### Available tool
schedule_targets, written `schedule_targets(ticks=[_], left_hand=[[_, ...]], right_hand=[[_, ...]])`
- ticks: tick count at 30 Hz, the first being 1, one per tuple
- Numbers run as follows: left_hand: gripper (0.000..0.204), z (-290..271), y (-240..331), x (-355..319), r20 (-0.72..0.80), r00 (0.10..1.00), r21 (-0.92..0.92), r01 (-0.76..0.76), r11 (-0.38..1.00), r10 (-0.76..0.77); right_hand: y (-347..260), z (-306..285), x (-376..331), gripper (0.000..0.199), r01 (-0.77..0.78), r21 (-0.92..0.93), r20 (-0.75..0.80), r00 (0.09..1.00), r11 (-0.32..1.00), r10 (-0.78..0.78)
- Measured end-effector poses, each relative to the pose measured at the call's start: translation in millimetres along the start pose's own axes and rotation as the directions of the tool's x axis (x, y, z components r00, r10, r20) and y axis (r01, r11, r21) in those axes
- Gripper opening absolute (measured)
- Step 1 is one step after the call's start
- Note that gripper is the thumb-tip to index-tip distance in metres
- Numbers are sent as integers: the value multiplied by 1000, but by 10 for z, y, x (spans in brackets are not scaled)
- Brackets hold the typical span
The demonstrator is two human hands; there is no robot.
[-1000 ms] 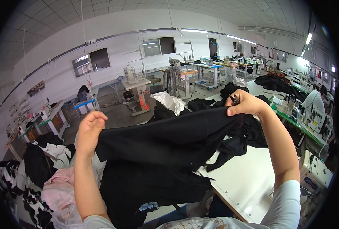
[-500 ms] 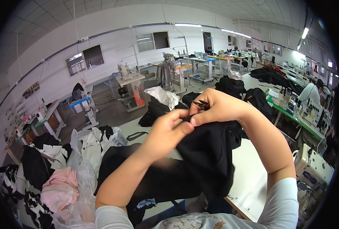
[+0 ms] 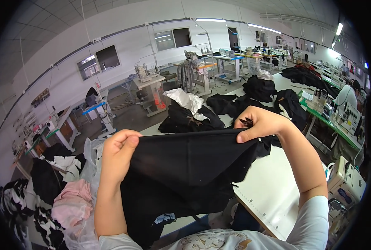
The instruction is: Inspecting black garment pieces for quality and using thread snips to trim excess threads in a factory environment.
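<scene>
Black cloth [image 3: 185, 166] hangs stretched between both hands, held up in front of the person's chest and over the near edge of the white counter [image 3: 273, 191]. Its top edge runs taut from one hand to the other, with a crease down the middle, and the rest drops in loose folds below.

On the cloth's left corner, the left hand [image 3: 118, 154] is closed, fingers [image 3: 112, 143] curled over the edge and the thumb pressed against the front, so the corner is pinched tight. On the cloth's right corner, the right hand [image 3: 262, 123] is likewise clenched, fingers folded down onto the fabric with a small dark tuft sticking out above them; the grip sits slightly higher than the left one.

Left of the cloth and lower down lies a heap of pink fabric [image 3: 72, 202] beside black-and-white patterned pieces [image 3: 43, 221], partly in a clear plastic bag [image 3: 89, 154].

Beyond the cloth, farther along the counter, sit piles of dark garments [image 3: 185, 121], one topped with a white piece [image 3: 187, 100], and more dark piles [image 3: 258, 87] behind them.

Right of the cloth, past the counter, another person in a light top [image 3: 346, 96] sits at a green-topped bench [image 3: 331, 125].

Farthest from the cloth, sewing machines on stands [image 3: 145, 81] line the room toward the white back wall with dark windows [image 3: 106, 58].
</scene>
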State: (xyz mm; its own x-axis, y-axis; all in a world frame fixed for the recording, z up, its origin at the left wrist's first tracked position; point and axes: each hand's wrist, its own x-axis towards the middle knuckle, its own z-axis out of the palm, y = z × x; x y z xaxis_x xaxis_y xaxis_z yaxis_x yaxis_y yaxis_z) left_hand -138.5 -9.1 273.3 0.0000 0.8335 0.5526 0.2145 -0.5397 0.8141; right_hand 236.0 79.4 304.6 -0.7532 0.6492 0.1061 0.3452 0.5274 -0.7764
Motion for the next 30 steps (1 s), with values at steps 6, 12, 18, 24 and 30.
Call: schedule_targets(ticks=[6,12,18,24,30], left_hand=[[21,-473,-10,-169,-218,976,-11,-20,1000,18],[25,-1161,-75,-358,-433,894,138,-57,989,112],[38,-1041,544,-836,-348,697,873,-4,489,627],[37,-1195,-138,-744,-51,830,989,-35,143,555],[27,-991,-1007,-859,-347,839,911,408,-63,419]], right_hand=[[176,-93,-49,29,-33,61,-39,999,998,36],[368,-132,-92,28,-108,108,-46,992,988,114],[428,111,-65,24,-101,183,-57,992,978,113],[496,492,27,24,-64,290,-276,950,955,148],[392,1035,144,15,-146,205,-331,920,968,209]])
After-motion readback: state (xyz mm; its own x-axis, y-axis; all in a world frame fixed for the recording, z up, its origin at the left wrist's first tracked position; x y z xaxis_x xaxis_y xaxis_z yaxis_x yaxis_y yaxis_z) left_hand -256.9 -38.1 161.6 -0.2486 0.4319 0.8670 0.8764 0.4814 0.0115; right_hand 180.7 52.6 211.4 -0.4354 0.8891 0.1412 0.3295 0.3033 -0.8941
